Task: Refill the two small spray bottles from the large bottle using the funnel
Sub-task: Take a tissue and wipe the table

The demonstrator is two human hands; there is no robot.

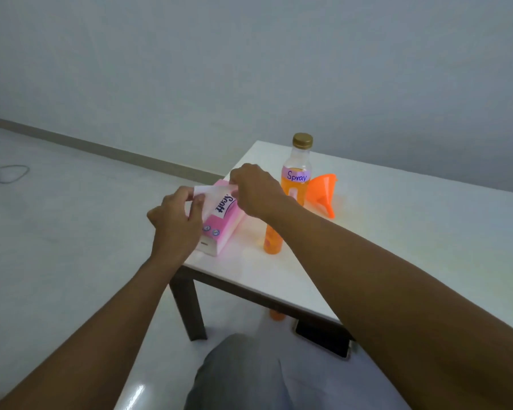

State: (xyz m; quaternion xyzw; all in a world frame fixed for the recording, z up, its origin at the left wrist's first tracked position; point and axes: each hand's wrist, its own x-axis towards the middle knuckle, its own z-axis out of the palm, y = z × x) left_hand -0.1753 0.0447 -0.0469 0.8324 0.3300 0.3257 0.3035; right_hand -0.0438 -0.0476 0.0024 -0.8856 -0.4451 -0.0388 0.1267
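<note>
1. Nearest, a phone (pixel 323 341) is seen.
2. A tissue (pixel 212 189) is pinched by left hand (pixel 175 220) and right hand (pixel 255 190) over its pack (pixel 219 232).
3. One small spray bottle (pixel 272 242), orange-filled, is half hidden by the right forearm.
4. Farthest, the large bottle (pixel 298 164) is capped, with the funnel (pixel 322 190) laid beside it on the right. Pouring is judged done.

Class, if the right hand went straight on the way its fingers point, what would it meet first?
Beyond the tissue it pinches, the right hand would probably meet the left hand first; depth is unclear.

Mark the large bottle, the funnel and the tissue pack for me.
large bottle (pixel 297 176), head view, on its purple Spray label.
funnel (pixel 321 190), head view, on its orange cone.
tissue pack (pixel 225 224), head view, on its pink side.
</note>
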